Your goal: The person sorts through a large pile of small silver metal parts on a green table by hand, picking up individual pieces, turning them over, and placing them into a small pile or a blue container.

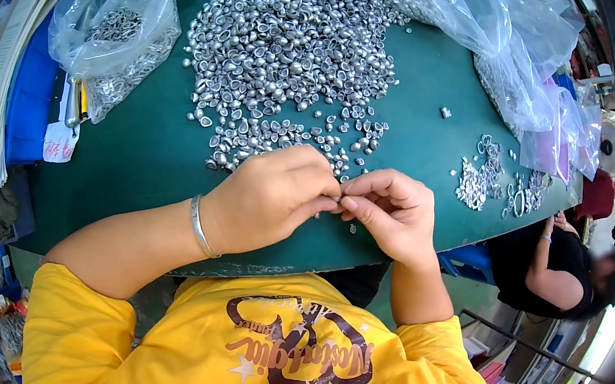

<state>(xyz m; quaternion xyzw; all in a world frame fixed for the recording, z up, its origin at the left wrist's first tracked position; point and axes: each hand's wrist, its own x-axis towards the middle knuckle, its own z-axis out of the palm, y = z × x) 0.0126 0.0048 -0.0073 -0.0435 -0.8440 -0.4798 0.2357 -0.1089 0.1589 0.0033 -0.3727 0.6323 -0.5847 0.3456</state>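
Note:
My left hand [277, 198], with a silver bangle [202, 227] at its wrist, is closed in a pinch. Its fingertips meet those of my right hand [395, 211], which also pinches. Whatever is between them is tiny and mostly hidden by the fingers. Just beyond my hands, a loose group of small silver teardrop-shaped metal pieces [261, 137] lies on the green table [149, 166]. Some are domed side up, others show a hollow. A single small piece [353, 228] lies right below my fingertips.
A large heap of the same pieces [286, 31] covers the far middle. Clear bags [111, 31] of metal parts stand at the far left, beside a blue bin [31, 96]. Plastic bags [506, 49] and small silver links [481, 181] lie at the right. Another person [547, 273] sits beyond.

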